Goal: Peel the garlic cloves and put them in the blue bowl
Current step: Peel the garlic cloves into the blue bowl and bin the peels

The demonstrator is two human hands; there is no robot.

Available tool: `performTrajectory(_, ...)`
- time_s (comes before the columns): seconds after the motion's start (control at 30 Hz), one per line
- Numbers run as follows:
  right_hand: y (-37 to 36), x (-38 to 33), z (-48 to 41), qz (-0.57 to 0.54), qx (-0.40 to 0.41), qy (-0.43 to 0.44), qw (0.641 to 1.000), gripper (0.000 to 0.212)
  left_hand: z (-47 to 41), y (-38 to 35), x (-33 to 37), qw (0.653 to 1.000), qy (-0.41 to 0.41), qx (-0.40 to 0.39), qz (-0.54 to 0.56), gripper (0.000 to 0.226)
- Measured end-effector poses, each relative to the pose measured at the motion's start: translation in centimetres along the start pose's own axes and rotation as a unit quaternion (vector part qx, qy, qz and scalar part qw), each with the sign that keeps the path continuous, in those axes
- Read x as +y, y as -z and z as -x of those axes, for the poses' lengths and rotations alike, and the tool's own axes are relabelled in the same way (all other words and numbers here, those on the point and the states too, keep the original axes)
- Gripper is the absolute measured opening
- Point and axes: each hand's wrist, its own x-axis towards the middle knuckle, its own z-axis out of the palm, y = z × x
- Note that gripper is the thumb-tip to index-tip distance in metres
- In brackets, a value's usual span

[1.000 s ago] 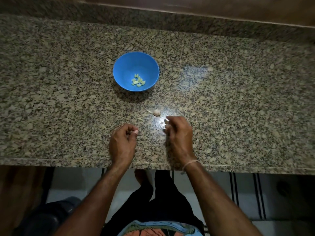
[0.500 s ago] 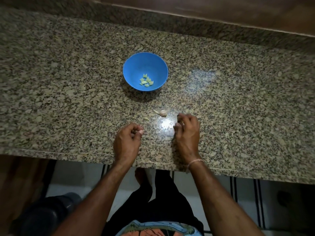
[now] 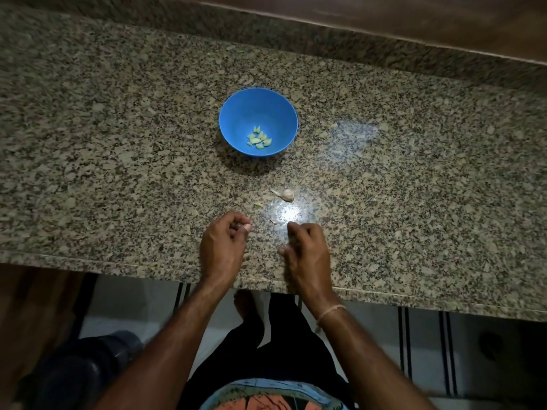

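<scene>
The blue bowl (image 3: 258, 99) stands on the granite counter and holds several peeled, pale green garlic cloves (image 3: 259, 138). One unpeeled clove (image 3: 286, 194) lies on the counter between the bowl and my hands. My left hand (image 3: 223, 250) rests near the counter's front edge, its curled fingers and thumb pinching a small pinkish garlic clove (image 3: 246, 227). To the right of it, my right hand (image 3: 307, 253) has its fingers curled under, and I see nothing in them.
Small scraps of garlic skin (image 3: 258, 204) lie on the granite counter (image 3: 118, 173) ahead of my left hand. A raised granite ledge (image 3: 296, 34) runs along the back. The counter's front edge (image 3: 88, 263) is just under my wrists.
My right hand has drawn back toward the front edge, away from the unpeeled clove. My left hand keeps its pinch in about the same spot. The view has shifted slightly.
</scene>
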Motion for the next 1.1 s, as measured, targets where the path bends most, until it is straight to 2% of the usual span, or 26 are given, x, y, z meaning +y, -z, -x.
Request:
performTrajectory(0.13,-1.2,-2.3,-2.9,-0.031,0.027,0.040,0.998,0.016,-0.1,0.2,0.0,1.000,0.002,-0.009,0.005,0.004)
performTrajectory(0.2,-1.0,-2.2,-4.1,-0.017,0.051,0.049,0.997,0.018,-0.2,0.2,0.0,1.000,0.007,-0.013,0.007,0.003)
performTrajectory(0.27,-1.2,-1.6,-4.6,-0.016,0.038,0.042,0.998,0.023,-0.3,0.2,-0.2,1.000,0.007,-0.011,0.005,0.004)
performTrajectory(0.4,-1.4,-1.3,-4.2,0.012,0.002,0.086,0.996,0.041,-0.2,-0.1,-0.4,1.000,-0.003,0.003,-0.012,0.005)
performTrajectory(0.53,-1.8,-1.1,-4.3,-0.035,-0.016,0.091,0.995,0.030,-0.2,-0.1,-0.3,1.000,-0.010,0.005,-0.018,0.006)
performTrajectory(0.77,-1.7,-1.1,-5.3,0.054,0.016,0.128,0.990,0.014,-0.1,-0.4,-0.2,0.999,0.002,0.019,-0.032,0.005)
performTrajectory(0.9,-1.1,-0.8,-5.9,0.150,-0.002,0.181,0.972,0.011,0.3,-1.0,-0.1,0.999,0.022,0.037,-0.033,0.007)
performTrajectory(1.0,-0.5,0.7,-5.1,0.227,-0.029,0.201,0.952,0.016,1.1,-1.4,0.4,0.998,0.041,0.048,-0.028,0.007)
performTrajectory(1.03,-0.2,1.0,-4.7,0.227,-0.049,0.188,0.954,0.012,1.5,-1.6,0.5,0.997,0.054,0.052,-0.017,0.007)
performTrajectory(1.1,0.8,0.5,-3.9,0.129,-0.104,0.113,0.980,0.016,2.6,-1.8,0.9,0.995,0.080,0.061,0.013,0.006)
